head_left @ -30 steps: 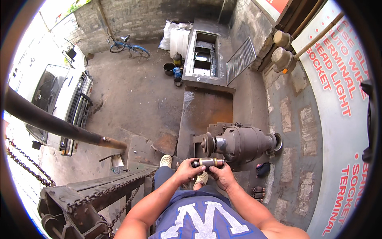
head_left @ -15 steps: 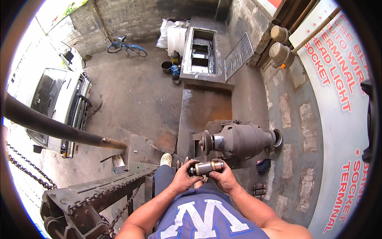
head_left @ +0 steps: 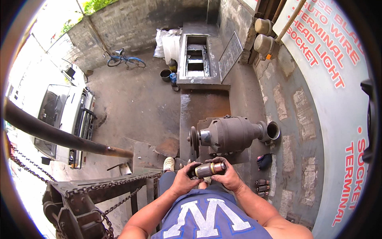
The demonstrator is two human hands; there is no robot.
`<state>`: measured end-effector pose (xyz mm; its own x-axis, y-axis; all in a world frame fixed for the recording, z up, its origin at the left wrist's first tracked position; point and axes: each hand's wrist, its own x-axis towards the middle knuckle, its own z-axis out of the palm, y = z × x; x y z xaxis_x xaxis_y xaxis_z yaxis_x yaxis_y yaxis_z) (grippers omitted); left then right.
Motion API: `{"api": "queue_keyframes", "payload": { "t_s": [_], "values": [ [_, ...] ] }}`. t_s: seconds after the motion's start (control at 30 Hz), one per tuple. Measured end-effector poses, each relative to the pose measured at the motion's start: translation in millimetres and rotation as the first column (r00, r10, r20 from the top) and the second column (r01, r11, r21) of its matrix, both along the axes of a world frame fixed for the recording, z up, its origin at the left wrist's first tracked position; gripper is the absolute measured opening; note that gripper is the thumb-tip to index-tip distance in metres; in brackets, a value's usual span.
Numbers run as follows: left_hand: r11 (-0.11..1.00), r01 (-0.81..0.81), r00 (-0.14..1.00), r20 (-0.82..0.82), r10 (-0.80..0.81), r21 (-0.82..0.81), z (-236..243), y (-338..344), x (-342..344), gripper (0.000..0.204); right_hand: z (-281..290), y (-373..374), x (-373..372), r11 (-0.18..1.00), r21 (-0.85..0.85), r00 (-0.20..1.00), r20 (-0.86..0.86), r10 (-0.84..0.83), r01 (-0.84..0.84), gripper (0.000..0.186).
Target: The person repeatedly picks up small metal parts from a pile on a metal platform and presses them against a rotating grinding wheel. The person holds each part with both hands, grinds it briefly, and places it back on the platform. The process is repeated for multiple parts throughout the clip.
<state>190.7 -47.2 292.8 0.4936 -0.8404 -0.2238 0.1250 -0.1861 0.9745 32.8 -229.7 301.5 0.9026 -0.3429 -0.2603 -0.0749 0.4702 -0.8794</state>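
Note:
A motor armature [head_left: 204, 170], with a dark metal core, pale yellow bands and a copper-coloured right end, is held level in front of my waist. My left hand [head_left: 185, 178] wraps round its left end, hiding the shaft there. Around the copper end curl the fingers of my right hand [head_left: 230, 176], thumb below. Just beyond my hands stands a big grey-brown motor-like machine [head_left: 234, 134] with a pulley [head_left: 193, 138] on its left side; the armature is apart from it.
A rusty steel frame hung with a chain [head_left: 107, 185] stands at my left, below a thick slanting pipe [head_left: 59, 133]. Several similar small armatures [head_left: 262, 186] lie on the floor at right. Farther off are a white vehicle [head_left: 59, 111], a blue bicycle [head_left: 126, 60] and a metal grate [head_left: 230, 57].
My right hand has shifted toward the armature's right end, and more of the copper part shows. The armature has turned slightly. My view has swung a little.

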Motion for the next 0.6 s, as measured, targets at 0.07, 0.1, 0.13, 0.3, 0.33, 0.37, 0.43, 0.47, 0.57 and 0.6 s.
{"api": "queue_keyframes", "payload": {
  "t_s": [0.07,0.1,0.13,0.3,0.33,0.37,0.43,0.47,0.57,0.6],
  "values": [
    [1.000,0.002,0.999,0.045,-0.003,0.028,2,-1,-13,0.073,3,-4,-9,0.999,0.027,1.000,0.018,0.018,-0.019,0.073],
    [0.999,-0.005,0.998,0.056,0.002,0.053,3,1,-19,0.074,3,-5,-13,0.999,0.049,0.999,0.028,0.023,-0.024,0.075],
    [0.999,-0.024,0.997,0.071,0.021,0.045,4,2,-27,0.074,4,-5,-17,0.997,0.070,0.999,0.020,0.027,-0.028,0.076],
    [0.984,-0.135,0.988,0.095,0.124,0.115,7,15,-61,0.073,14,3,-31,0.995,-0.020,0.992,0.077,0.102,-0.101,0.077],
    [0.984,-0.134,0.987,0.100,0.123,0.113,6,17,-65,0.074,17,5,-33,0.988,-0.095,0.990,0.060,0.130,-0.124,0.077],
    [0.985,-0.136,0.987,0.099,0.126,0.107,5,20,-68,0.074,20,7,-35,0.974,-0.175,0.987,0.042,0.155,-0.145,0.077],
    [0.985,-0.148,0.987,0.079,0.141,0.091,0,26,-77,0.075,27,14,-39,0.943,-0.275,0.982,-0.016,0.190,-0.187,0.081],
    [0.985,-0.154,0.987,0.068,0.149,0.081,-2,30,-80,0.075,29,18,-41,0.939,-0.288,0.981,0.000,0.195,-0.186,0.083],
    [0.988,-0.152,0.988,-0.022,0.152,0.016,-7,43,-90,0.075,35,28,-47,0.939,-0.304,0.983,0.033,0.182,-0.163,0.080],
    [0.990,-0.141,0.990,-0.029,0.141,0.008,-8,47,-94,0.074,35,32,-48,0.931,-0.327,0.984,0.022,0.178,-0.161,0.078]
  ]
}}
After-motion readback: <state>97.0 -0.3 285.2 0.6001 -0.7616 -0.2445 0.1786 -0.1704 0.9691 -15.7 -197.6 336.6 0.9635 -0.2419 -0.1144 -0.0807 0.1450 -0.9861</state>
